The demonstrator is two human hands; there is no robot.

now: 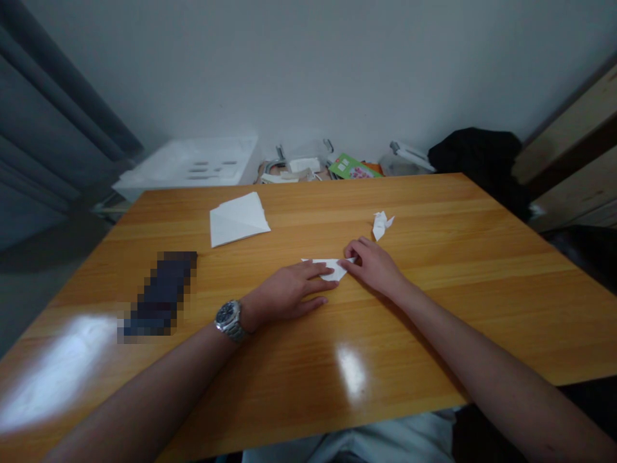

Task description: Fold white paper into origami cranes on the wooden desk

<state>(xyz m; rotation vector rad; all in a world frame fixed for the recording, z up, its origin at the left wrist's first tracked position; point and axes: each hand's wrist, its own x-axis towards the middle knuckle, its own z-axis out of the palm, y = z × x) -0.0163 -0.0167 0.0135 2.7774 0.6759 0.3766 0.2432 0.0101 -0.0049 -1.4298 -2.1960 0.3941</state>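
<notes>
A small folded piece of white paper (337, 271) lies flat on the wooden table, partly covered by my fingers. My left hand (294, 289), with a metal watch (230, 319) on its wrist, rests over the paper's left side, fingers stretched out and spread. At the paper's right tip, my right hand (372, 265) pinches the corner between thumb and curled fingers. Just beyond my right hand sits a small folded paper figure (381, 225) with pointed ends. Farther left lies a stack of white paper sheets (240, 219).
A dark, pixelated flat object (161, 296) lies on the table (347, 360) at the left. Past the far edge are a white plastic bin (193, 164), a green packet (354, 167) and assorted items. Black cloth (475, 154) is heaped at the back right.
</notes>
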